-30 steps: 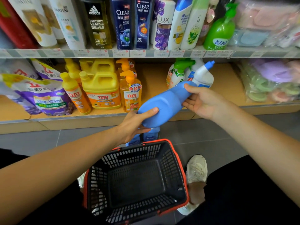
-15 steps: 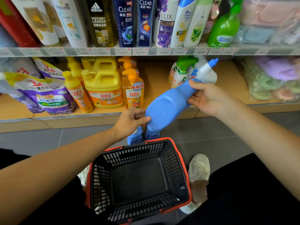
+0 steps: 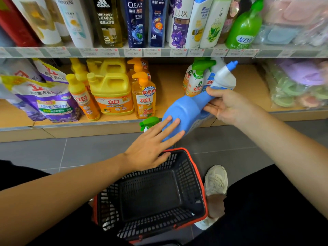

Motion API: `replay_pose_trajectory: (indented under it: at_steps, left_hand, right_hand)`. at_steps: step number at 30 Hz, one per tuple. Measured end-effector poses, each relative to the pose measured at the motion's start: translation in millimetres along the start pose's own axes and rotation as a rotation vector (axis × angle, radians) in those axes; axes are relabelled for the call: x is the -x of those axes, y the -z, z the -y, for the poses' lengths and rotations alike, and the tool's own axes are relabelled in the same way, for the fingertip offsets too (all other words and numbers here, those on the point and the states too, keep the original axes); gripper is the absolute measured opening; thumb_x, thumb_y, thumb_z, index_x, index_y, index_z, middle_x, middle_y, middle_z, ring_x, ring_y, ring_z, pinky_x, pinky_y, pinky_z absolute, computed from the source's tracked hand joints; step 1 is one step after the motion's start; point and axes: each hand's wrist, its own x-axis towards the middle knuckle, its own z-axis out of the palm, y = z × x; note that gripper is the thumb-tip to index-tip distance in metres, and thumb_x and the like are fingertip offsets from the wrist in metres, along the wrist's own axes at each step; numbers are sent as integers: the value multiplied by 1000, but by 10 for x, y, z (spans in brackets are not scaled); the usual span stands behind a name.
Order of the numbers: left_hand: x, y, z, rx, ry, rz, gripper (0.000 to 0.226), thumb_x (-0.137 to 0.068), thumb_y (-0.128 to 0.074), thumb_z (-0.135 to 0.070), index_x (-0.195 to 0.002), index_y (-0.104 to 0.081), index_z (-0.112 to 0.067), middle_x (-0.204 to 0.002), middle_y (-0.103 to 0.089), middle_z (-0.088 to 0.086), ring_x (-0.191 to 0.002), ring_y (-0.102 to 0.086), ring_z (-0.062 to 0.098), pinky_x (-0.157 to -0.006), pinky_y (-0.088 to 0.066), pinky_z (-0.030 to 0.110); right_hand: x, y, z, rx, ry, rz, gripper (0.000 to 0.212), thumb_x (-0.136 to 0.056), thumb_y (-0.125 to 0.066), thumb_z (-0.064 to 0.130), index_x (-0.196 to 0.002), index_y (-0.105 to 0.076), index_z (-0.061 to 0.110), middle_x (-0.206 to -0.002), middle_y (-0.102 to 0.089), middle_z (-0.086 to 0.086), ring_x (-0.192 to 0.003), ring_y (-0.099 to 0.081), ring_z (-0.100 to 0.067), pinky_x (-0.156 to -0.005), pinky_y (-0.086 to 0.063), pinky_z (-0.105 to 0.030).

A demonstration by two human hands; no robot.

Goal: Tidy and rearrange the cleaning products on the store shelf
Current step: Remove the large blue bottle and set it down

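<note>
Smooth plastic blue bottle [image 3: 184,112]; shelf [image 3: 170,82] seemingly wood.

The right hand [image 3: 229,105] grips a tilted blue bottle [image 3: 186,112] by its neck; the left hand's [image 3: 150,150] straight fingers touch its base above a basket [image 3: 198,176]

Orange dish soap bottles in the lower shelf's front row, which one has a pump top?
The rightmost bottle: it has an orange pump head; the middle jug has a moulded handle, the left bottle a plain yellow cap.
</note>
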Motion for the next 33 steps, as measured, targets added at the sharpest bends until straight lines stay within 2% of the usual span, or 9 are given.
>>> replay_pose_trajectory:
  at_steps: [5,8,10,13,17,21,26,30,33]
  left_hand:
    - [271,-77,172,-139,-47,270,85,-92,-58,-35,-162,-13,-18,-171,0,6,-157,-1,29,-127,-8,45]
    - [343,-60,284,-64,-2,391,67,-93,-60,-32,-155,-38,-17,-167,-23,8,-155,-16,31,-125,-19,47]
    - [299,-1,343,-9,88,350,49,-90,-68,-27,-137,-62,-14,-154,-48,11,-146,-39,36,-116,-38,51]
    - [162,101,437,120,326,231,35,-88,-72,-19,-121,-72,-9,-130,-68,13,-123,-61,36,-103,-49,44]
    - [-88,219,508,402,623,96,30,-94,-69,-21,-123,-72,-13,-122,-72,4,-110,-66,22,-91,-51,32]
    - [-343,254,496,690,774,92,34,-96,-68,-22,-129,-66,-12,-120,-71,1,-110,-64,10,-86,-47,9]
    - [-513,269,553,902,930,-23,50,-96,-68,-27,-143,-52,-18,-124,-65,2,-114,-62,19,-98,-53,35]
    - [-580,288,637,1136,1111,-142,57,-94,-69,-32,-145,-44,-24,-130,-61,5,-113,-64,24,-97,-54,43]
    - [-574,288,686,1301,1183,-168,49,-96,-67,-31,-140,-51,-16,-125,-66,14,-100,-69,24,-84,-59,37]
  right_hand:
    - [-18,-2,10,20,-7,-12,40,-88,-69,1,-126,-56,4,-90,-77,-14,-81,-76,-25,-59,-61,-36]
    - [-37,0,24,38,-14,-13,34,-88,-69,2,-120,-59,5,-87,-77,-13,-79,-76,-24,-58,-61,-35]
    - [-48,1,20,71,-8,-2,26,-89,-68,4,-114,-61,6,-88,-77,-12,-78,-76,-22,-58,-60,-33]
    - [-47,14,-17,181,1,17,23,-88,-70,7,-110,-64,10,-104,-75,-11,-85,-76,-20,-61,-60,-30]
    - [-16,47,-53,369,31,94,39,-85,-73,11,-122,-61,10,-110,-74,-10,-89,-73,-21,-61,-58,-28]
    - [15,77,-81,603,117,195,14,-83,-73,11,-97,-72,7,-87,-75,-3,-79,-68,-15,-66,-53,-26]
    - [34,114,-114,775,189,311,15,-84,-69,3,-97,-70,-4,-86,-70,-11,-76,-65,-18,-69,-51,-30]
    - [22,141,-103,952,262,384,28,-82,-74,-1,-109,-68,-8,-104,-70,-30,-90,-68,-30,-90,-54,-52]
    - [-17,158,-105,1080,325,423,29,-80,-77,-1,-107,-70,-8,-103,-69,-34,-92,-69,-34,-87,-53,-54]
